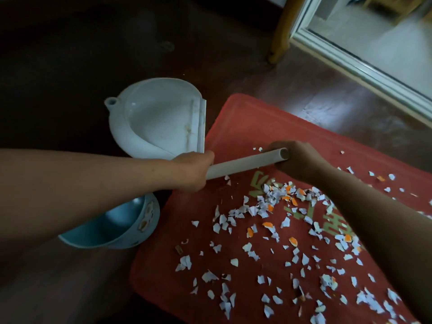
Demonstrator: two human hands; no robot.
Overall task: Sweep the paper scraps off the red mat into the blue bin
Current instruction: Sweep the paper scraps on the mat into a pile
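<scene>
Your left hand [194, 171] is curled round a pale tube [245, 163], and your right hand [299, 160] grips it at its open end. It is probably a broom handle, though no brush head shows and your left arm hides its lower part. The scraps [275, 199] lie across the red mat [257, 122], thickest near its middle, looser toward 5 o'clock, with a few strays at 3 o'clock. Expect them to be almost weightless, limp and quick to flutter or cling to the mat's pile, so short, low strokes should serve you better than hard ones, which may scatter them onto the floor [70, 66]. The tube looks stiff, light and smooth, and two hands set apart on it, as now, give you control. The mat is soft and may ruck if you drag hard. The bin [140, 235] stands on the floor just beside the mat's edge at 8 o'clock, and a white dustpan [159, 118] lies just beside it at 10 o'clock.
</scene>
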